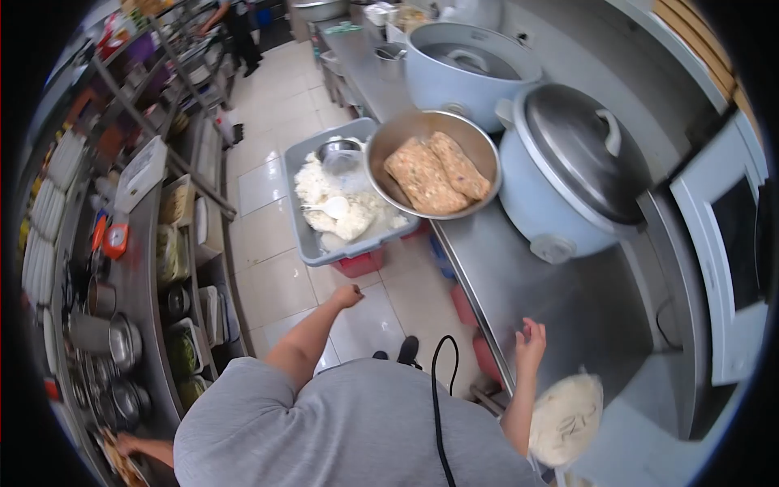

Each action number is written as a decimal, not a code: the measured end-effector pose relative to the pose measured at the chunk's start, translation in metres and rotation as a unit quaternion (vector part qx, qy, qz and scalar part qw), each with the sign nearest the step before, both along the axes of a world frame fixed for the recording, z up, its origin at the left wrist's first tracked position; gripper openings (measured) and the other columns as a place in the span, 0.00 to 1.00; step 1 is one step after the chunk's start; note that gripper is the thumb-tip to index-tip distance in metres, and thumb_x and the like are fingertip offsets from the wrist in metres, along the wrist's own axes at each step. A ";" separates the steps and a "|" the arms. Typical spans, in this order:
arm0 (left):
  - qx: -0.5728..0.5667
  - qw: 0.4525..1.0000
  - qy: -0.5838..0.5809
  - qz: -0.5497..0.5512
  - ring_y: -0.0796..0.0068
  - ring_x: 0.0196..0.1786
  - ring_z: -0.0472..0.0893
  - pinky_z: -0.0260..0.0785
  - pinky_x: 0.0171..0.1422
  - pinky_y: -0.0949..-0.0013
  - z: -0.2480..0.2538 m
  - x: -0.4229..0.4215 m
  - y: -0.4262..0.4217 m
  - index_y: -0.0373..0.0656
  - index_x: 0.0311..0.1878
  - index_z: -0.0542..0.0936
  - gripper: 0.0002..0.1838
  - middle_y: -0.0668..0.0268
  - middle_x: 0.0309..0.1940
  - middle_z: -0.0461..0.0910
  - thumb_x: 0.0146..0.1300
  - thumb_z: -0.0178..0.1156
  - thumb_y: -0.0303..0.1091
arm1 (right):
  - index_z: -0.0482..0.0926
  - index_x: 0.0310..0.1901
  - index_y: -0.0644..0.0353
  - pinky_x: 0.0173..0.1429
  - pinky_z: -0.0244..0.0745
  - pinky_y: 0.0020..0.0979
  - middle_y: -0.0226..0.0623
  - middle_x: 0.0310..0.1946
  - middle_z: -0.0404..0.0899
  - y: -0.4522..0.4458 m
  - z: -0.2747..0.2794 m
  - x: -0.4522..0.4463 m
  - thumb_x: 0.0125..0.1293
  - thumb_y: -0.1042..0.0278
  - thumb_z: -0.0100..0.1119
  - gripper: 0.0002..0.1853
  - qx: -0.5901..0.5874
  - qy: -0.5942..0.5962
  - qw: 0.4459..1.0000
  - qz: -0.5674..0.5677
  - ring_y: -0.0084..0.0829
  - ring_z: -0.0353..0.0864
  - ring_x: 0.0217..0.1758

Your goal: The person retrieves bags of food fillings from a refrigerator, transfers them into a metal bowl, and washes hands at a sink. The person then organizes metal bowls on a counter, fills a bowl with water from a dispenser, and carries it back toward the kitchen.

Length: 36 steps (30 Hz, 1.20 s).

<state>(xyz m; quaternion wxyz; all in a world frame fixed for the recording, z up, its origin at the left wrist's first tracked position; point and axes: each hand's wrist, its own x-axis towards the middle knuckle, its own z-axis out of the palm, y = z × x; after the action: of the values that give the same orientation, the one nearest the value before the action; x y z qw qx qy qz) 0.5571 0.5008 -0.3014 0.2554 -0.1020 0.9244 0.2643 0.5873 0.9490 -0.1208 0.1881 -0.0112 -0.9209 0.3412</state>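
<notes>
My left hand [349, 296] hangs over the floor with its fingers curled in, just in front of a grey plastic tub [301, 235], and shows nothing in it. My right hand [531, 334] is raised above the steel counter, fingers bent but apart, holding nothing. White rice [357, 221] fills much of the tub, along with a white scoop [333, 208] and a metal bowl [338, 148]. A large steel bowl [375, 174] contains two slabs of orange-brown, speckled food [426, 174]. Beside my right forearm lies a clear bag of pale contents [568, 418] with dark handwriting.
Two big light-blue rice cookers [552, 191] stand along the wall on the steel counter [519, 280]; the nearer one is lidded. Shelves with pans [122, 345] and an orange scale [115, 241] line the left. Another person's hand [128, 444] is at lower left; someone stands [241, 36] far back.
</notes>
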 end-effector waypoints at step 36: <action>-0.191 0.687 0.299 0.634 0.55 0.36 0.74 0.65 0.42 0.60 0.148 0.309 -0.420 0.41 0.27 0.78 0.11 0.55 0.29 0.74 0.48 0.55 0.40 | 0.73 0.38 0.64 0.41 0.67 0.30 0.41 0.34 0.73 -0.564 -0.028 -0.140 0.42 0.79 0.58 0.16 0.031 -0.077 0.814 0.575 0.35 0.72 0.37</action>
<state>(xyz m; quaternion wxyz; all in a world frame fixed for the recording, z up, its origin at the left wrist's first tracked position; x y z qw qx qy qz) 0.8662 0.0812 -0.1533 -0.2881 -0.6257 0.6974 0.1979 0.4472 0.3849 -0.1485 -0.1137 0.5001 -0.7810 0.3564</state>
